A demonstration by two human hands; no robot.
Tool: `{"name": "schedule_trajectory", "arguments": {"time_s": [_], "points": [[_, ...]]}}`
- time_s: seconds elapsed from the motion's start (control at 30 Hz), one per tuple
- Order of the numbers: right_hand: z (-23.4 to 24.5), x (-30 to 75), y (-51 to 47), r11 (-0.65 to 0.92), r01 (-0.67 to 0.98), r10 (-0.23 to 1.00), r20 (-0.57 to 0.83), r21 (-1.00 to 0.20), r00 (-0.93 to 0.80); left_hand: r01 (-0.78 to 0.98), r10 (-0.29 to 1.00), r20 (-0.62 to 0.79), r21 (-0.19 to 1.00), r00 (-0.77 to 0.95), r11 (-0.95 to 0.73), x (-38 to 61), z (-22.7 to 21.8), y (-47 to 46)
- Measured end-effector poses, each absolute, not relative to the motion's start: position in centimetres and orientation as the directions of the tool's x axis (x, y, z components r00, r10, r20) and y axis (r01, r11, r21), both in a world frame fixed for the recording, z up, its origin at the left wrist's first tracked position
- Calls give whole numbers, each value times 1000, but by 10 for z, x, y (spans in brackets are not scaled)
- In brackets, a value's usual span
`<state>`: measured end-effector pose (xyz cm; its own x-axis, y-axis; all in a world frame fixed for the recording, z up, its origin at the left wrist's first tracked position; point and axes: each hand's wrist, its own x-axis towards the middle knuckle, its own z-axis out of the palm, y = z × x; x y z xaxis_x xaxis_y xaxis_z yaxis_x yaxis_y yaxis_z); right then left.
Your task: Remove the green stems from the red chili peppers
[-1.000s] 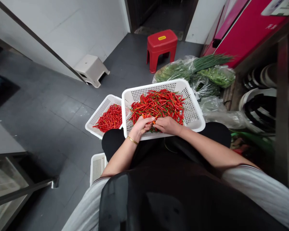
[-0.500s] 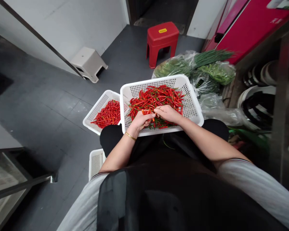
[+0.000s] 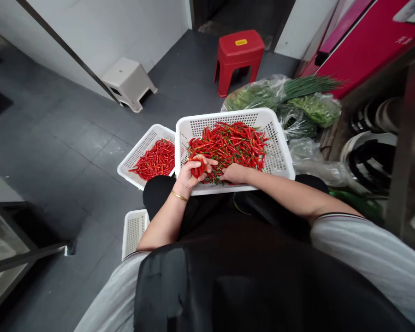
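You are sitting with the white basket (image 3: pixel 275 148) across your thighs, and the heaped chillies (image 3: pixel 237 144) are lying inside it, spreading from just beyond your knuckles toward the far wall. Your right hand (image 3: pixel 234 173) is the nearer one to them: it is resting low at the near edge of the heap, palm down, its fingertips pointing left and dipping among the stems. You are hiding those fingertips behind the back of the hand, so I cannot tell whether they are pinching a chilli or standing apart. Your left hand (image 3: pixel 194 172) is hanging above the near left corner of the basket, palm partly turned up, thumb and curled fingers closing around a small bunch of chillies (image 3: pixel 198 167), while its outer fingers are stretching toward the right hand without clearly meeting it. The heap is following no single long axis; its slim pods are crossing at every angle, though many are slanting across the basket's width. They are looking glossy and bright red, tapering to points, with thin green stems threading between them. Off to your left, the side basket (image 3: pixel 155 134) is holding loose red chillies (image 3: pixel 155 159) that are showing hardly any green.
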<state>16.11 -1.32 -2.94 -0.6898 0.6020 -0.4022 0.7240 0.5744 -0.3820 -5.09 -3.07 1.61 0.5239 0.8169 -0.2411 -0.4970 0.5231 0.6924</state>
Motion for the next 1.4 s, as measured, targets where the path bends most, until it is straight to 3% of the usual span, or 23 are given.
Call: {"name": "schedule_trajectory", "arguments": {"time_s": [0.1, 0.2, 0.3, 0.37, 0.43, 0.5, 0.6, 0.67, 0.73, 0.8, 0.87, 1.0, 1.13, 1.23, 1.3, 1.4], "points": [[-38, 152, -13, 686, 653, 538, -383, -320, -751, -506, 838, -261, 698, 480, 507, -54, 16, -31], [-27, 163, -3, 646, 685, 601, -327, -338, -729, -412, 834, -335, 750, 439, 518, -50, 18, -26], [-11, 180, 6, 391, 735, 786, -215, -554, -579, -267, 856, -394, 832, 334, 487, -33, 14, -19], [-1, 185, 3, 189, 648, 863, -190, -738, -469, -197, 877, -390, 871, 280, 450, -17, 10, -16], [7, 183, -6, 134, 588, 895, -158, -798, -418, -136, 874, -381, 890, 302, 435, 0, 7, -16], [15, 178, -15, 233, 681, 914, -82, -694, -396, -88, 850, -395, 889, 349, 449, 12, 6, -18], [24, 180, -20, 351, 877, 920, -53, -329, -388, -54, 814, -460, 859, 355, 509, 20, 7, -22], [24, 188, -19, 338, 929, 913, -189, -149, -362, -24, 777, -515, 828, 362, 560, 17, 8, -23], [18, 200, -18, 325, 941, 838, -431, -95, -333, -12, 748, -546, 805, 377, 593, 10, 8, -21], [6, 208, -19, 302, 944, 702, -639, -135, -316, -24, 736, -557, 791, 384, 611, 4, 6, -19], [-9, 212, -21, 261, 946, 629, -709, -193, -318, -4, 751, -545, 808, 373, 589, 2, 3, -18], [-19, 213, -18, 217, 896, 661, -617, -387, -427, 267, 843, -358, 926, 401, 267, 16, -2, -21], [6, 215, -11, 20, 721, 693, -511, -692, -509, 459, 878, -217, 888, 427, -4, 33, -1, -26], [26, 217, -14, -142, 523, 664, -473, -840, -580, 325, 850, -181, 946, 495, 12, 29, 5, -26], [30, 221, -16, -165, 441, 687, -424, -882, -590, 148, 814, -194, 980, 547, 134, 18, 9, -25], [19, 229, -17, -29, 614, 713, -446, -789, -541, -100, 794, -283, 914, 538, 394, 1, 11, -21]]}}
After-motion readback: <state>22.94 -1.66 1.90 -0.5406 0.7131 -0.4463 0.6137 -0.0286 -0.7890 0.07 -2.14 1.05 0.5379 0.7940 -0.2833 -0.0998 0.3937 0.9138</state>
